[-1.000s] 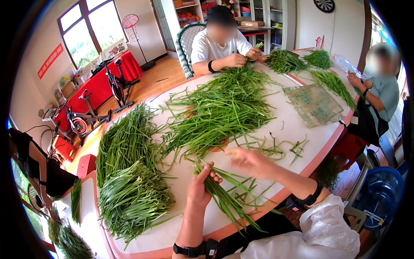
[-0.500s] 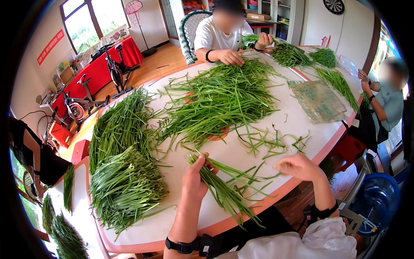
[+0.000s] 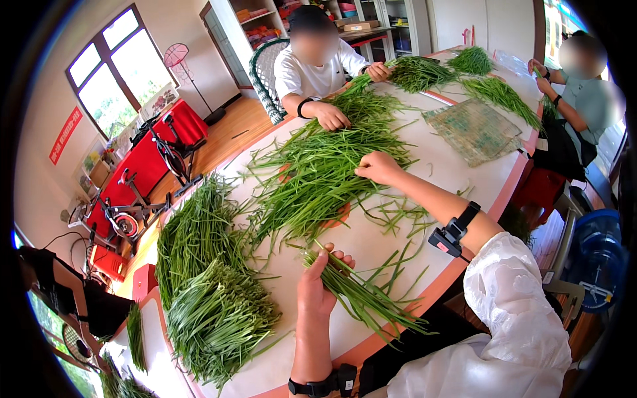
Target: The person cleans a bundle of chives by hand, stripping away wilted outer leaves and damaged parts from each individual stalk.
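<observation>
My left hand is closed around a bunch of chives, long thin green leaves that hang over the near edge of the table. My right hand reaches across to the right side of the big loose heap of chives in the middle. Its fingers are pinched together at the leaves there; the exact stalks between them are too small to make out. Left of my left hand lie a neat stack of chives and, behind it, a longer pile.
Across the white table, a person in white has a hand in the same heap. Another person sits at the right. A greenish mat lies on the right, stray stalks before it. A blue bucket stands beyond the table's right edge.
My right hand has moved from above the near right edge, forward and left to the heap. My left hand keeps its bunch. The view has shifted and tilted.
</observation>
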